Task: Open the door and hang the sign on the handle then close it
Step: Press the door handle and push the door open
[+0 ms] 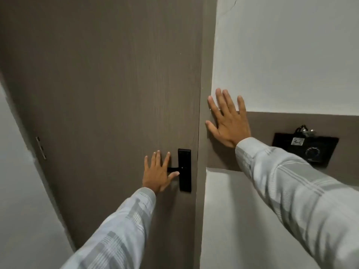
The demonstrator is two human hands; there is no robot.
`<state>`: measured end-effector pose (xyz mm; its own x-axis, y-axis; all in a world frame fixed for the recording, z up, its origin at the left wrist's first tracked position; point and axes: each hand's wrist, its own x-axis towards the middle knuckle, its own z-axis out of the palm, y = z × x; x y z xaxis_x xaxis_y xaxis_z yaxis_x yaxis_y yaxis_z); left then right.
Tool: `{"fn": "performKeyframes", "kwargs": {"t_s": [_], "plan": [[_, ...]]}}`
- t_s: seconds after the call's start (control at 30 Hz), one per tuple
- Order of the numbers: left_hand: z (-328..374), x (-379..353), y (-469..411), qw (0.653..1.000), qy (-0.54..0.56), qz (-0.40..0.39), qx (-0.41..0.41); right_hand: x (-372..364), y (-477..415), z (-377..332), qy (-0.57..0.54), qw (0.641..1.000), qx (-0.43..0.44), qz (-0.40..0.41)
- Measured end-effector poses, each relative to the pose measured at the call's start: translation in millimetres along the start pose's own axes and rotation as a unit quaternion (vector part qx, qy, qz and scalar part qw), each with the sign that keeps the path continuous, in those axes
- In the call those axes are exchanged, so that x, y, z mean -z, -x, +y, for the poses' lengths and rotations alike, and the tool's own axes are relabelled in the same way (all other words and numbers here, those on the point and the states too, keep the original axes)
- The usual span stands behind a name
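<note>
The grey-brown wood-grain door (101, 105) sits shut in its matching frame (206, 84) and carries a tall black rectangular lock plate (184, 175) with a black lever handle (172, 169) pointing left. Right of the frame, a grey-brown horizontal wall band (291, 123) between white wall areas bears a black rectangular panel (307, 148) with a round dial and something small hanging on top.

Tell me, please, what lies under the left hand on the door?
The left hand lies spread over the black handle, whose stub shows beside the black lock plate. The lever's outer end is covered by the hand.
</note>
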<state>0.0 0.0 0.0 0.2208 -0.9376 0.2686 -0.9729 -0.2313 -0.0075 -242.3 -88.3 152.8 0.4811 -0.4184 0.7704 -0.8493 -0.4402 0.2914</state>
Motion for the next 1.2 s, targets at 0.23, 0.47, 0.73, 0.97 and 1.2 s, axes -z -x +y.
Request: {"fn": "performKeyframes", "kwargs": {"t_s": [0.23, 0.47, 0.73, 0.97, 1.2], "plan": [[23.7, -29.2, -0.5, 0.996, 0.001, 0.001, 0.089, -5.4, -2.3, 1.0, 0.022, 1.0, 0.003, 0.003], [24.6, -23.5, -6.1, 0.988, 0.107, -0.052, 0.098, 0.7, -6.5, -0.4, 0.019, 1.0, 0.002, -0.014], [30.8, -31.2, -2.3, 0.97, 0.178, -0.11, 0.123, 11.8, -4.8, 1.4, 0.013, 0.997, 0.008, -0.071], [23.9, -20.7, 22.6, 0.959, 0.235, -0.113, 0.112, 14.7, -4.5, -6.6, -0.024, 0.996, -0.011, -0.085], [-8.7, 15.5, 34.5, 0.999, -0.014, -0.045, 0.004, 18.9, 5.8, -20.2, -0.055, 0.997, -0.015, -0.056]]}}
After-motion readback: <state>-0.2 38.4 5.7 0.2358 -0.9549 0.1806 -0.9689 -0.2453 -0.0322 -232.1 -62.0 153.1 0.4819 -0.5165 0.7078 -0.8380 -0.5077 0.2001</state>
